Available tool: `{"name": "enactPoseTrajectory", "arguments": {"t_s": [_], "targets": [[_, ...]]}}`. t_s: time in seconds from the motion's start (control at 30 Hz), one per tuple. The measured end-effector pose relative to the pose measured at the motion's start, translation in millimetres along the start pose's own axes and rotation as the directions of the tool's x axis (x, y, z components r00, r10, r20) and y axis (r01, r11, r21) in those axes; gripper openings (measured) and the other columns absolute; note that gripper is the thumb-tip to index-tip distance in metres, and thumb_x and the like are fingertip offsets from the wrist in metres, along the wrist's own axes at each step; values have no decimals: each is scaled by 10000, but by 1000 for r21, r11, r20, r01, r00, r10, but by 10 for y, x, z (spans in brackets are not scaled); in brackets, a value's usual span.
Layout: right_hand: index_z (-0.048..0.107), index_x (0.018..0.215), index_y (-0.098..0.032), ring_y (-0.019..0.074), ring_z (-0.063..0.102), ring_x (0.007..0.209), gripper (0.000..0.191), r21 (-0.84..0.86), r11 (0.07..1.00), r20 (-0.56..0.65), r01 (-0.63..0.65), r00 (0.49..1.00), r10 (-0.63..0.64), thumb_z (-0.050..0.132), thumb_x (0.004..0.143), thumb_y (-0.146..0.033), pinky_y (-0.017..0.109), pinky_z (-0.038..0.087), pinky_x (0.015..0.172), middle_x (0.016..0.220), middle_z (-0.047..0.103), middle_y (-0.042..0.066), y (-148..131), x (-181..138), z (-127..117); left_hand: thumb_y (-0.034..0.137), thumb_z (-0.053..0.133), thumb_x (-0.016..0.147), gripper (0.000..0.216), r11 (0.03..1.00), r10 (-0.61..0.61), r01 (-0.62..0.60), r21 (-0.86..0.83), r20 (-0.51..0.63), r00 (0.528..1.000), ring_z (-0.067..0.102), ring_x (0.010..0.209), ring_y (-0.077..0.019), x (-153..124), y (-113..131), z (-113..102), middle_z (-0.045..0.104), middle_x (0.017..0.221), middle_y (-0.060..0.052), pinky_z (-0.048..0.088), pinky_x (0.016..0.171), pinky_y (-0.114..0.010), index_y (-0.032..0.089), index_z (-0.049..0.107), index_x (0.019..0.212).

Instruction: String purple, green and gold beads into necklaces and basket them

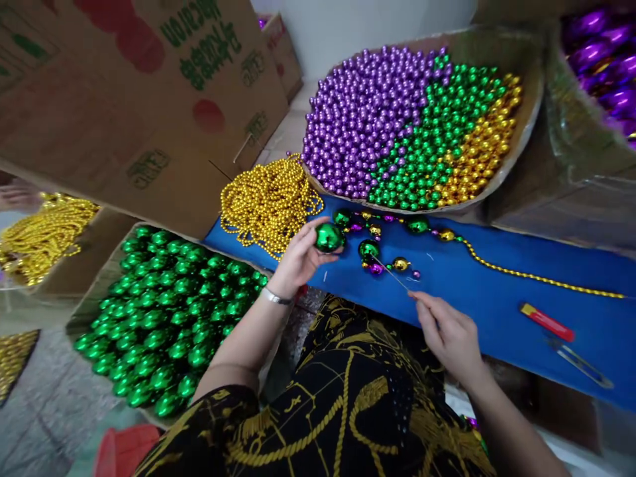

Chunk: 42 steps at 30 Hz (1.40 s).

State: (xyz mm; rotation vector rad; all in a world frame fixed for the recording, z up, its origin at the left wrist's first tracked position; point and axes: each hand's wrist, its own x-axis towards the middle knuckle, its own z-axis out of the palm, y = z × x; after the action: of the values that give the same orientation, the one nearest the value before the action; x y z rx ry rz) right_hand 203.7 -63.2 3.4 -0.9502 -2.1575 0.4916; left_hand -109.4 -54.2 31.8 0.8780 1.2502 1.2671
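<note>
My left hand (297,260) grips a large shiny green ball (328,237) between thumb and fingers, just above the blue board (497,291). My right hand (447,333) pinches the end of a thin needle (392,275) that points up-left toward the ball. On the board lies a partly strung chain of green, gold and purple beads (392,228), which trails off to the right as a thin gold bead strand (536,277).
A tray of small purple, green and gold beads (412,126) sits behind the board. A heap of gold bead strands (268,202) lies to its left. A box of large green balls (163,318) is at lower left. A red lighter (546,321) and scissors (579,363) lie at right.
</note>
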Motion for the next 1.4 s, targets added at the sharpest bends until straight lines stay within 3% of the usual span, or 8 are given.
{"name": "enactPoseTrajectory", "arguments": {"t_s": [0.13, 0.27, 0.37, 0.6, 0.8, 1.13, 1.27, 1.4], "targets": [[644, 1172, -205, 161, 737, 806, 256, -48, 999, -18, 0, 1000, -1, 524, 953, -151, 254, 577, 726, 969, 762, 50, -20, -65, -46, 570, 568, 864, 545, 970, -119, 142, -199, 126, 985, 723, 914, -227, 187, -184, 423, 677, 1149, -115, 608, 804, -391, 232, 496, 1285], [638, 1185, -202, 165, 741, 824, 272, -55, 998, -31, -24, 999, 23, 519, 949, -139, 258, 588, 741, 986, 763, 61, 11, -156, -87, 480, 639, 848, 473, 943, -163, 194, -272, 134, 978, 707, 1001, -245, 223, -230, 654, 666, 1193, -97, 591, 907, -449, 232, 498, 1225], [654, 1180, -214, 172, 746, 828, 278, -69, 995, -46, -67, 997, 64, 514, 947, -157, 263, 597, 741, 997, 767, 57, 36, -199, -96, 437, 585, 899, 404, 922, -168, 204, -328, 136, 976, 700, 1024, -231, 232, -240, 807, 667, 1170, -68, 557, 990, -489, 249, 492, 1244], [677, 1145, -213, 172, 751, 798, 259, -133, 989, -62, -62, 997, 54, 514, 949, -168, 266, 604, 727, 959, 774, 46, 78, -256, -78, 604, 432, 950, 493, 841, -332, 359, -405, 138, 933, 671, 1108, -267, 285, -292, 1135, 689, 1115, -127, 534, 1044, -471, 158, 597, 1080], [668, 1128, -190, 171, 751, 800, 229, -207, 976, -87, -69, 995, 51, 537, 943, -157, 265, 595, 738, 961, 774, 49, 125, -334, -51, 584, 460, 949, 480, 847, -271, 284, -450, 93, 958, 679, 1119, -234, 311, -357, 1229, 685, 1161, -116, 477, 1119, -420, 155, 589, 1121], [673, 1097, -192, 162, 748, 769, 204, -246, 965, -109, -87, 992, 62, 537, 947, -170, 245, 581, 714, 933, 776, 41, 144, -318, -53, 635, 460, 923, 514, 889, -186, 208, -409, 94, 978, 656, 1162, -258, 281, -410, 1255, 648, 1231, -129, 459, 1122, -468, 173, 551, 1128], [675, 1096, -185, 164, 751, 793, 208, -217, 969, -149, -121, 985, 89, 530, 948, -165, 240, 584, 729, 961, 777, 49, 131, -253, -6, 552, 662, 841, 506, 879, -128, 193, -437, 174, 976, 654, 1154, -257, 149, -413, 1333, 604, 1306, -95, 478, 1070, -480, 230, 499, 1196], [671, 1099, -185, 165, 749, 844, 218, -179, 969, -150, -168, 978, 142, 498, 966, -183, 246, 588, 776, 982, 772, 54, 160, -218, 12, 425, 838, 708, 625, 827, -133, 251, -503, 258, 957, 681, 1062, -247, 45, -410, 1380, 638, 1210, -61, 531, 953, -421, 257, 525, 1222]]}}
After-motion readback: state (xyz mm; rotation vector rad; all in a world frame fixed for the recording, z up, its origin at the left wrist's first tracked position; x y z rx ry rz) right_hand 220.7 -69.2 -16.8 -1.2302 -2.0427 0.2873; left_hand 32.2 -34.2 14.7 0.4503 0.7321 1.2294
